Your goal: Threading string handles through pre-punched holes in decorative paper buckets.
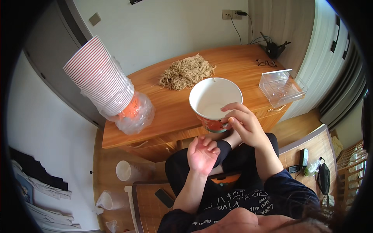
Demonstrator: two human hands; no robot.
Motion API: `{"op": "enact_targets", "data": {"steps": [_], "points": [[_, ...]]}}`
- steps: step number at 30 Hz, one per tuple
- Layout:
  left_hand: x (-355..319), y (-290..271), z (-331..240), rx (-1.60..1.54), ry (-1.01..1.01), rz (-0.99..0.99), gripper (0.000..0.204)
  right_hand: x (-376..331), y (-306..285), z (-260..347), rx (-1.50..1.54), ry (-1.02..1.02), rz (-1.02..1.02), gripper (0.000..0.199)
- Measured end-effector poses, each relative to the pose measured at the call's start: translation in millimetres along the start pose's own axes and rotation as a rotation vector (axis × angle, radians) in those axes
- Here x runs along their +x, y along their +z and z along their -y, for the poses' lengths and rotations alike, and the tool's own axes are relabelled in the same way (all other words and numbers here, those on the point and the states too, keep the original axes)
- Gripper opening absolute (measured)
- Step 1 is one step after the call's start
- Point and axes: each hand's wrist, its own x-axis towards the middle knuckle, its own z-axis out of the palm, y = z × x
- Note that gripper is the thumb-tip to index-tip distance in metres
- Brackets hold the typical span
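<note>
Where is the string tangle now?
In the head view's upper middle, the string tangle lies on the desk, right of the stacked tubs and just beyond the open tub.

white lettering [232,209] on the dark shirt [285,187]

Strand pile [188,73] behind bucket [213,96]

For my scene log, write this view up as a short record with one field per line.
Left hand: raised near the cup, fingers loosely curled, nothing visible in it
Right hand: at the cup's near right rim, exact grip unclear
Cup: mouth up, white inside, coloured outside, by the table's near edge
Strands: tan, tangled heap behind the cup
Stack: nested cups in clear plastic, left end
Table: brown wood
Right end: clear tray, glasses
</note>
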Motion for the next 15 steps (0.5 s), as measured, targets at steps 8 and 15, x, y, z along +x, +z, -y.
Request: {"op": "enact_targets", "data": {"steps": [8,15], "points": [[31,20,27,0.247,-0.035,-0.062,0.041,60,28,50,-0.078,-0.109,0.301,0.019],[44,-1,36,0.134,-0.117,0.199,0.029,144,10,31,-0.03,-0.66,-0.16,0.031]]}}
